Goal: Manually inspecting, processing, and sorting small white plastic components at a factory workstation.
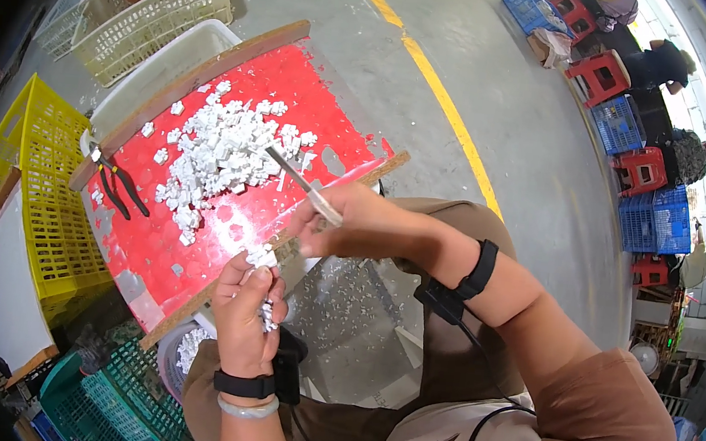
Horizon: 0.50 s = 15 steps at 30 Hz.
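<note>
Currently white piece juts above pinching left fingers; right fingers grip knife.

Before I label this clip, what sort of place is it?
Probably a factory workshop: small white pieces heaped on a red-topped table, blue plastic lattice crates and a long yellow painted floor line.

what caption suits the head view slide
Left hand holds white pieces, right hand a grey-bladed tool, at a red tabletop.
</note>
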Motion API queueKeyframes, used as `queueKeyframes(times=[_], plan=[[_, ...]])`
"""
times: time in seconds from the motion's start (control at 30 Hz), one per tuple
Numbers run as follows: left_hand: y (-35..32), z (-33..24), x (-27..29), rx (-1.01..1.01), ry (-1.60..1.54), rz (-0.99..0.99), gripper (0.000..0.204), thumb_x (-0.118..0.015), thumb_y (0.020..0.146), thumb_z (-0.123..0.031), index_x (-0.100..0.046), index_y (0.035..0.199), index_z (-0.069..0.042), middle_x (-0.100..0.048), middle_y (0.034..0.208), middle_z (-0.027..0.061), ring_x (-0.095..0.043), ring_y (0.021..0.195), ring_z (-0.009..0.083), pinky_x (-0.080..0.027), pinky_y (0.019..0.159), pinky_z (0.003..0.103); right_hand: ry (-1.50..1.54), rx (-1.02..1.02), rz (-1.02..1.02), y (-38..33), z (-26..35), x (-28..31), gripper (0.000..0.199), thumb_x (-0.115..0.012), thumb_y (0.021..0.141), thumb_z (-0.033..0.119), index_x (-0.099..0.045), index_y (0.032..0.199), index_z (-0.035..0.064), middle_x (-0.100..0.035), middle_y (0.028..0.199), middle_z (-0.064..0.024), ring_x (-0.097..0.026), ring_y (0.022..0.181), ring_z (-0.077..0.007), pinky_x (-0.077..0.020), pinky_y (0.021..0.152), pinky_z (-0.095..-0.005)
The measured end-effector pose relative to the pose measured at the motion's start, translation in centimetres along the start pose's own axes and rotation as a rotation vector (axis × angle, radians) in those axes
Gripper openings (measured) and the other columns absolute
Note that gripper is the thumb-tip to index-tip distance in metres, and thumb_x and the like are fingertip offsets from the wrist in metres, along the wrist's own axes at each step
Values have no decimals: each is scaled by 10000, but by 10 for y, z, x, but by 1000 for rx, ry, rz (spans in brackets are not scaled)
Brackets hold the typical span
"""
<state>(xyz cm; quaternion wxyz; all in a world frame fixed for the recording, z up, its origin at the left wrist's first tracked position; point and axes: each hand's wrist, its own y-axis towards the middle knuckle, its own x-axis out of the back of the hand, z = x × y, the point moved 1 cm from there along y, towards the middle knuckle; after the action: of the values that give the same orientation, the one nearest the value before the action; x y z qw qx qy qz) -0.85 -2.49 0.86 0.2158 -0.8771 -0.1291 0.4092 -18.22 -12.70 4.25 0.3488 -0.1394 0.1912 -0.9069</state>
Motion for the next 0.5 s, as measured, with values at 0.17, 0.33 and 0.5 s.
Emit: queueKeyframes(times=[0.17,0.33,0.5], plan=[[1,6,-4,0,118,-29,143,-591,861,-46,-553,999,-40,-575,786,51,-501,588,84,-389,404,178,68,230,31,12,-7,-22,207,-706,759,71,-630,936,-3,-627,816,-33,-576,817,-95,-470,725,-255],[0,4,-12,-77,180,-188,141,-587,865,-41,-578,1004,-20,-560,740,29,-481,554,66,-367,412,178,66,221,-65,10,-8,-20,184,-704,759,77,-626,903,-9,-634,818,-53,-579,794,-101,-469,717,-257],[1,5,-8,-105,303,-193,106,-582,879,-106,-580,960,-37,-538,717,24,-485,590,76,-363,435,185,9,218,-96,10,-8,-21,182,-706,751,94,-619,871,-12,-632,782,-55,-576,756,-95,-464,675,-252]])
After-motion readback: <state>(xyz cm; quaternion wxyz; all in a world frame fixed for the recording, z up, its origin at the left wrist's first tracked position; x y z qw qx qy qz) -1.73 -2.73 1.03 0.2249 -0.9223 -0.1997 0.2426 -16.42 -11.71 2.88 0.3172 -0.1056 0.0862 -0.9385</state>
